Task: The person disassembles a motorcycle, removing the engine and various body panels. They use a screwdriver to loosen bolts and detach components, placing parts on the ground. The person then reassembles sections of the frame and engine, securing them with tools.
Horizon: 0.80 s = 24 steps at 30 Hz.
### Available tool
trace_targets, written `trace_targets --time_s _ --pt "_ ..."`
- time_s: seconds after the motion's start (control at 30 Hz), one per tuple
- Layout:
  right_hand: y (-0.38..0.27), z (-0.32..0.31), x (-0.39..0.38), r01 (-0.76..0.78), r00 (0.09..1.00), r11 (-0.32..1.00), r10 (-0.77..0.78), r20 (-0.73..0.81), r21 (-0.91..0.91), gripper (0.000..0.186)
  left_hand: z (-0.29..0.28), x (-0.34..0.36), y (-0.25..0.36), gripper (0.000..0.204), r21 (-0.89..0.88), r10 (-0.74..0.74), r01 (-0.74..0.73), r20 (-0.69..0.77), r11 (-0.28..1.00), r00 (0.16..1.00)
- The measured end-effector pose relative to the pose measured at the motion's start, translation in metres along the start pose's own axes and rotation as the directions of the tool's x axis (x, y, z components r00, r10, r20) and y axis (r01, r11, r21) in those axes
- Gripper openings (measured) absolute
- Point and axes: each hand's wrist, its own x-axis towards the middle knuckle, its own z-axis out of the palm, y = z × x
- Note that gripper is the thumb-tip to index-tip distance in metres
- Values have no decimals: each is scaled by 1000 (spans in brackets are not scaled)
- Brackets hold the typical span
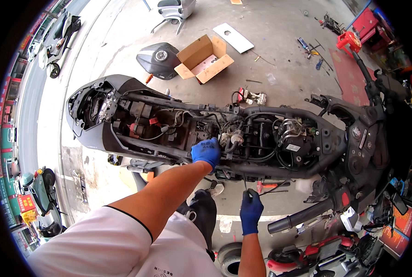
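A stripped motorcycle (280, 173) lies across the view, its black frame, wiring and components exposed. My left hand (205, 151), in a blue glove, reaches into the middle of it beside a cylindrical metal fitting (236, 138) and hoses; its fingertips are bent down among the parts, largely hidden. My right hand (251, 210), also blue-gloved, is below the frame's near rail, fingers closed on a thin black cable (271, 190). The handlebar with a black grip (282, 224) is at the right of my right hand.
Beyond the motorcycle are an open cardboard box (194, 60), a dark fuel tank (153, 62), a white board (232, 38), tools (316, 53) and a red stool (348, 42). Scooters (53, 46) stand at the left; tyres (229, 263) and a red vehicle (289, 261) are near the lower edge.
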Motion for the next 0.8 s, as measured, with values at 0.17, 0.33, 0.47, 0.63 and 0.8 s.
trace_targets --time_s 0.17,0.33,0.47,0.63,0.8 --pt "2 7 -3 37 998 994 -42 -52 -98 27 -2 1 -1 24 16 0 0 -1 1000 1000" --pt "-12 7 -2 265 894 795 -415 -170 -546 24 -1 1 0 23 31 15 -14 -19 999 1000" --pt "-6 -10 3 -649 750 309 410 519 695 21 2 1 1 21 19 19 -18 -67 1000 998" --pt "-1 -2 3 -86 991 991 75 -110 -103 25 3 5 1 22 47 8 -6 -40 999 999" --pt "-11 4 3 194 931 838 -322 -175 -511 21 2 1 2 24 75 33 -29 -50 997 998"
